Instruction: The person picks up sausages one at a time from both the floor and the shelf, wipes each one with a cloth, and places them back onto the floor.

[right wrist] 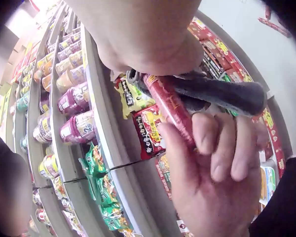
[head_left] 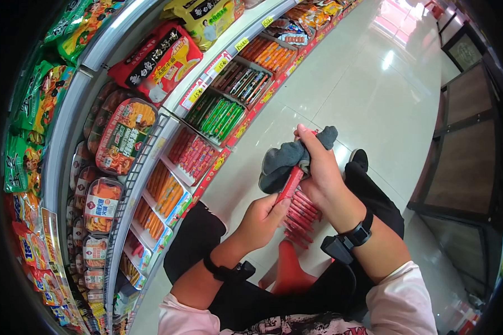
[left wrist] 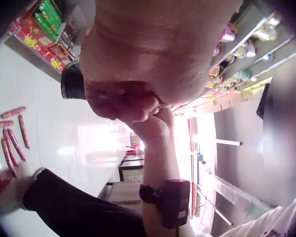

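Head view: left grip [head_left: 260,223] pinches one red stick [head_left: 290,184]; right grip [head_left: 324,173] is curled round grey cloth [head_left: 282,162]. Left wrist view: several loose sticks [left wrist: 23,131] on floor [left wrist: 54,123], apparently outstanding. Right wrist view: red stick against cloth; work appears partway.

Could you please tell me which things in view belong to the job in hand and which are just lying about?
Likely part of the job:
- red-wrapped stick, held in the left hand
- grey cloth, gripped by the right hand
- loose red sticks on the floor

Apparently just about:
- green packets
- clear-lidded tubs
- red-and-black packet, shelved
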`<act>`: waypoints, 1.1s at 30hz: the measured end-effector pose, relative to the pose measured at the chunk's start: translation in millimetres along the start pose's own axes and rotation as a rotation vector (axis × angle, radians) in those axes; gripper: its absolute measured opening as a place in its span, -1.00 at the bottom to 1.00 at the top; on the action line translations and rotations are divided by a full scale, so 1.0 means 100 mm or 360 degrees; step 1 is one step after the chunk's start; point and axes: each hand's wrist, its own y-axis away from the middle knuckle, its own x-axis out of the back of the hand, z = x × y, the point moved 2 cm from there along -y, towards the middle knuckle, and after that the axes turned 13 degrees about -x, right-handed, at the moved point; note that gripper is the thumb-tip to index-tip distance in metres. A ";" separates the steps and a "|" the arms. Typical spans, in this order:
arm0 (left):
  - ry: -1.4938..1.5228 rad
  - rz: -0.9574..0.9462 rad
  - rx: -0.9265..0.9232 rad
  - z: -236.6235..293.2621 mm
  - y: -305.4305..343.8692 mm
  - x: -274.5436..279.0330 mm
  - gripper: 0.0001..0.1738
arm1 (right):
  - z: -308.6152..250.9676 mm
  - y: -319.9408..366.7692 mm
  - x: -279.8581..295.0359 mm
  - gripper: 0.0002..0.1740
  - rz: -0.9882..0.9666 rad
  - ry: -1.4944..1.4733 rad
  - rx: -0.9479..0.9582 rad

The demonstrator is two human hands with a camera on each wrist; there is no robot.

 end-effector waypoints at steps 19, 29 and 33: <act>0.0910 0.0203 0.0356 -0.01 0.09 0.22 -0.37 | -0.30 -0.02 0.24 -0.61 0.0215 0.2100 0.0578; 0.0498 0.0317 0.0360 -0.12 0.09 0.18 -0.36 | -0.12 -0.11 0.34 -0.78 0.0544 0.3047 0.1254; 0.0603 0.0334 0.0442 -0.13 0.09 0.14 -0.37 | -0.05 -0.17 0.35 -0.82 0.0544 0.3110 0.1362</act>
